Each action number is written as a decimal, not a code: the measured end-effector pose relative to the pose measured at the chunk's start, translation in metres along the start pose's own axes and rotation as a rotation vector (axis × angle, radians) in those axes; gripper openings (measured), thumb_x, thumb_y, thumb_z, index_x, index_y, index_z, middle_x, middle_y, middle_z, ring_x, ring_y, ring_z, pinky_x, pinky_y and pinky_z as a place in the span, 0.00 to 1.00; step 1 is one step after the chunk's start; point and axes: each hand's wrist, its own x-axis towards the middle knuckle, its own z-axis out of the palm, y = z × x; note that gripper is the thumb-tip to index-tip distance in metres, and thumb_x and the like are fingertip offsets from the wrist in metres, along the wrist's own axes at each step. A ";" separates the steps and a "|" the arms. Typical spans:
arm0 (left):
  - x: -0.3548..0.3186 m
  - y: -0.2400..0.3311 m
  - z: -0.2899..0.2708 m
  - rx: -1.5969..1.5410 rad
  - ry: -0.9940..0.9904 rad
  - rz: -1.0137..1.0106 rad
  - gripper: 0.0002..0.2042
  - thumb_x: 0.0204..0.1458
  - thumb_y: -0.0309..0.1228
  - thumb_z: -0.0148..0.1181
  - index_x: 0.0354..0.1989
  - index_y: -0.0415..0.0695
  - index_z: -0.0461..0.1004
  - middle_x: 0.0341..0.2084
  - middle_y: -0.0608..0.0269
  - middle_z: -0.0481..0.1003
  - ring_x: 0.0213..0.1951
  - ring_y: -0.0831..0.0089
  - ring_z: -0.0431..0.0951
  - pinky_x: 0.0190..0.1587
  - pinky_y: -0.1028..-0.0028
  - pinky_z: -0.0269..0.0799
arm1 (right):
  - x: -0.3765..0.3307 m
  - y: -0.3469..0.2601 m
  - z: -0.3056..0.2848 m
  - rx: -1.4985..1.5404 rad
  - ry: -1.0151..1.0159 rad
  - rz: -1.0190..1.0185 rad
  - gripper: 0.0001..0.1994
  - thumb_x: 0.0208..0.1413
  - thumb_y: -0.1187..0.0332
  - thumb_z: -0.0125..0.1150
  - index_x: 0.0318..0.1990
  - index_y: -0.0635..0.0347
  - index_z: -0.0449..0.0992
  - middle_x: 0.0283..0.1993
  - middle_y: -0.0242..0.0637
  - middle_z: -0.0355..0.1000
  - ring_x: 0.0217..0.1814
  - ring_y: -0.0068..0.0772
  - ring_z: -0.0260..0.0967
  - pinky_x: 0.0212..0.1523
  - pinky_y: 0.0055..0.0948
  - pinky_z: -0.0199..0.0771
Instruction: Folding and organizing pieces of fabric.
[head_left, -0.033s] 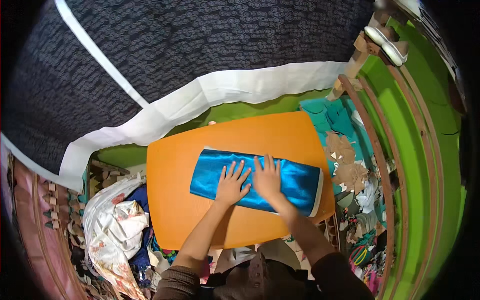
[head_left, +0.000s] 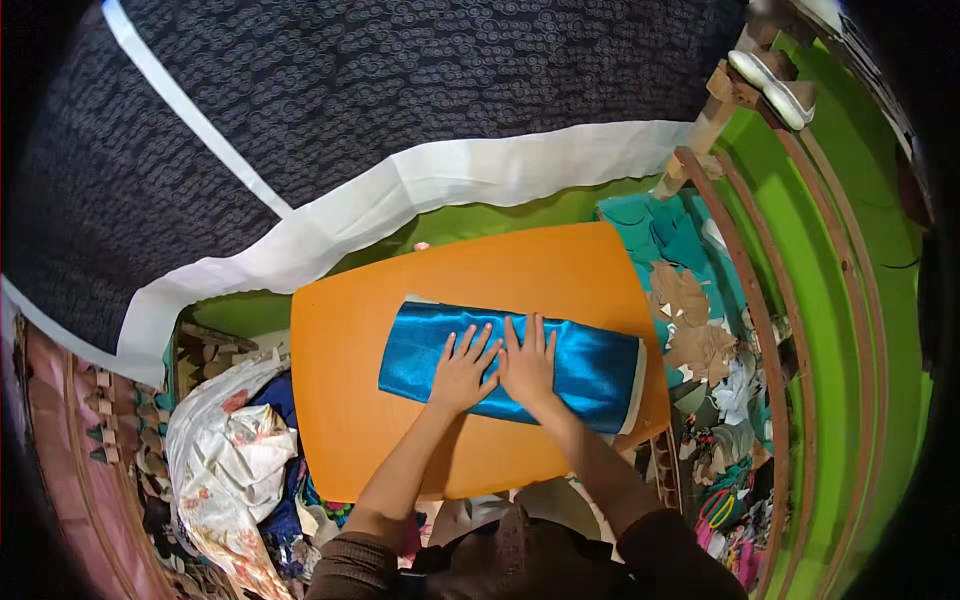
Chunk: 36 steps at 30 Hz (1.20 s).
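A shiny blue piece of fabric (head_left: 590, 365), folded into a long flat shape, lies across an orange table (head_left: 370, 430). A pale layer shows along its right end and at its top left corner. My left hand (head_left: 463, 370) rests flat on the middle of the cloth with its fingers spread. Right beside it, my right hand (head_left: 526, 362) lies palm down on the same cloth, fingers stretched out toward the far edge. The two hands nearly touch at the thumbs. Neither hand grips anything.
White floral cloth (head_left: 235, 440) is heaped left of the table. Fabric scraps (head_left: 700, 340) lie to the right, beside wooden rails (head_left: 740, 270) along a green wall. A pair of white shoes (head_left: 770, 88) sits on the frame. Dark patterned cloth (head_left: 450, 80) with a white border hangs behind.
My right hand has slid a little left across the blue fabric, closer to my left hand. The left hand and the cloth stay nearly where they were.
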 end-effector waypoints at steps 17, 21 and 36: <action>0.050 -0.054 -0.020 0.104 0.203 -0.001 0.23 0.45 0.45 0.54 0.48 0.46 0.67 0.44 0.56 0.67 0.52 0.59 0.62 0.59 0.53 0.47 | -0.043 0.114 -0.025 -0.278 0.045 0.213 0.26 0.55 0.59 0.45 0.61 0.52 0.54 0.65 0.44 0.46 0.69 0.42 0.39 0.63 0.58 0.31; 0.072 -0.065 -0.022 0.070 0.138 0.047 0.18 0.47 0.46 0.54 0.35 0.41 0.69 0.32 0.55 0.68 0.40 0.57 0.66 0.50 0.59 0.56 | 0.001 0.123 -0.034 -0.133 0.227 0.075 0.18 0.53 0.62 0.47 0.50 0.58 0.66 0.53 0.47 0.62 0.60 0.44 0.55 0.60 0.56 0.43; 0.070 -0.022 -0.009 0.096 0.141 -0.019 0.23 0.49 0.45 0.52 0.48 0.41 0.66 0.48 0.54 0.65 0.56 0.59 0.59 0.61 0.57 0.47 | -0.028 0.135 -0.010 -0.219 0.277 0.220 0.09 0.51 0.64 0.54 0.22 0.56 0.68 0.24 0.36 0.66 0.32 0.37 0.64 0.41 0.40 0.60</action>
